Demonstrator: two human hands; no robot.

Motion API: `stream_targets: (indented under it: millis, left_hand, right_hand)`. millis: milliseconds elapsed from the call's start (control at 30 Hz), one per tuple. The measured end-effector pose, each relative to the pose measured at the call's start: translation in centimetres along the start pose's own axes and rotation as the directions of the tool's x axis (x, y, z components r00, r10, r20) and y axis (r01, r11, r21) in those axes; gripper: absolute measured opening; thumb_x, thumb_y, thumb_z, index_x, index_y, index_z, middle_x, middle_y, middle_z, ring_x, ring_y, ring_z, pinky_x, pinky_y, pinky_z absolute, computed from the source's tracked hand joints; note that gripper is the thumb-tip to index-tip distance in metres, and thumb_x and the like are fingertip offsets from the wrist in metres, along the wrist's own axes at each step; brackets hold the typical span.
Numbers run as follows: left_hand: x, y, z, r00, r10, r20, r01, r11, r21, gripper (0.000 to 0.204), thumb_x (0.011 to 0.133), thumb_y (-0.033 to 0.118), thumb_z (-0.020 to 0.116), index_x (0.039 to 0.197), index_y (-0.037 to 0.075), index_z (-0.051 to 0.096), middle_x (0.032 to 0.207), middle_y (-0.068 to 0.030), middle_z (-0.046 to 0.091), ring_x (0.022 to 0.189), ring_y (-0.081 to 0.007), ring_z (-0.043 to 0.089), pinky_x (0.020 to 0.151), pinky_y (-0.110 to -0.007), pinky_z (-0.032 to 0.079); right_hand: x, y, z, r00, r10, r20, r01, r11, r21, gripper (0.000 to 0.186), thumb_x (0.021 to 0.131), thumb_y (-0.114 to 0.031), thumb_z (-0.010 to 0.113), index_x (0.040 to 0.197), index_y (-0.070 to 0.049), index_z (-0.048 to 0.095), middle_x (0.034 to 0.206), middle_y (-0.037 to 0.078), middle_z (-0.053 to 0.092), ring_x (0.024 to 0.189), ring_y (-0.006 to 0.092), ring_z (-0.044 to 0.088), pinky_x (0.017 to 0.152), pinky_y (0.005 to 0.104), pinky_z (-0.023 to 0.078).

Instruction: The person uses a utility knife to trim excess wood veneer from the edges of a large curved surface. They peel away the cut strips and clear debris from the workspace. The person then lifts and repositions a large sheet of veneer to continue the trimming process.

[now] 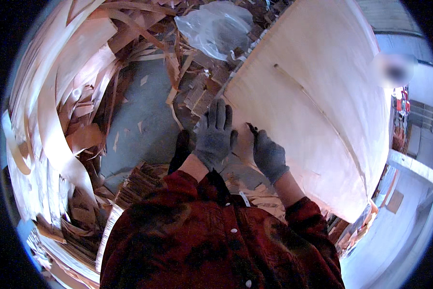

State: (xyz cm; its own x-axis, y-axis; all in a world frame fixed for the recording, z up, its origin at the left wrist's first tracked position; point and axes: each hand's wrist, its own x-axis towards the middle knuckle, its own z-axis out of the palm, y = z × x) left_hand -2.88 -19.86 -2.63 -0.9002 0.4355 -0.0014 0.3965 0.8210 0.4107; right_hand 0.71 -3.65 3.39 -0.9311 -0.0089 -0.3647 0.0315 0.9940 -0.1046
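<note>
A large pale sheet of wood veneer (317,91) spreads before me to the right, with a long dark crack running across it. My left hand (214,135), in a grey glove, lies flat with its fingers stretched forward beside the sheet's left edge; it holds nothing. Also gloved, my right hand (269,153) is closed over the sheet's near left part. From its fingers sticks the tip of a small dark tool (251,127), perhaps a knife; the rest is hidden in the grip.
Long curled veneer strips (57,111) heap up on the left. A clear plastic bag (216,29) lies beyond my hands among broken wood scraps (199,96). Stacked veneer pieces (134,188) stand near my left side. Another person (394,70) is at the far right.
</note>
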Motion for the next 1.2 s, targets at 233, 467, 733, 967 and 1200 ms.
stream_targets:
  millis: [233,467,733,967,1200]
  left_hand:
    - [-0.2,0.2,-0.9,0.995,0.087,-0.046,-0.089,0.995,-0.035,0.059,0.079,0.039,0.053,0.134,0.03,0.034,0.137,-0.0336,0.015,0.126,-0.0481,0.017,0.094,-0.056,0.025]
    - [-0.1,0.4,-0.1,0.989,0.089,-0.116,-0.086,0.996,0.024,0.058,0.076,0.038,0.058,0.13,0.029,0.041,0.135,-0.0318,0.02,0.124,-0.0479,0.021,0.094,-0.06,0.023]
    - [-0.3,0.8,0.5,0.972,0.118,-0.204,-0.1,0.99,0.096,0.054,0.074,0.039,0.059,0.125,0.027,0.046,0.132,-0.0287,0.024,0.122,-0.0461,0.025,0.094,-0.059,0.024]
    - [-0.2,0.9,0.5,0.97,0.151,-0.192,-0.105,0.967,0.232,0.058,0.073,0.042,0.058,0.127,0.024,0.045,0.132,-0.0289,0.023,0.121,-0.0463,0.023,0.094,-0.06,0.022]
    - [-0.9,3.2,0.1,0.993,0.056,-0.107,-0.034,0.98,0.197,0.095,0.059,0.065,0.062,0.134,0.016,0.032,0.135,-0.0348,0.009,0.128,-0.047,0.004,0.099,-0.061,0.005]
  right_hand:
    - [-0.2,0.5,0.6,1.0,-0.011,-0.005,0.011,0.998,-0.068,0.009,0.082,-0.012,0.045,0.087,-0.006,0.041,0.062,0.019,0.059,0.056,0.0365,0.06,0.047,0.0442,0.047]
    - [-2.4,0.8,1.3,0.998,0.05,0.029,-0.05,0.999,0.001,0.014,0.082,-0.013,0.046,0.09,-0.004,0.04,0.066,0.02,0.06,0.06,0.0367,0.061,0.051,0.0453,0.048]
    - [-8.1,2.4,3.2,0.977,0.183,0.107,-0.188,0.981,0.041,0.015,0.082,-0.012,0.045,0.093,-0.002,0.039,0.07,0.021,0.061,0.061,0.0373,0.061,0.053,0.0459,0.048]
    - [-11.5,4.1,5.2,0.983,0.174,0.058,-0.179,0.977,0.115,0.015,0.082,-0.012,0.045,0.093,-0.004,0.04,0.068,0.021,0.06,0.061,0.0375,0.061,0.051,0.0468,0.048]
    - [-12.3,5.2,6.8,0.992,0.119,-0.038,-0.112,0.983,0.146,0.015,0.082,-0.011,0.045,0.093,-0.002,0.042,0.069,0.021,0.06,0.06,0.037,0.061,0.052,0.046,0.048]
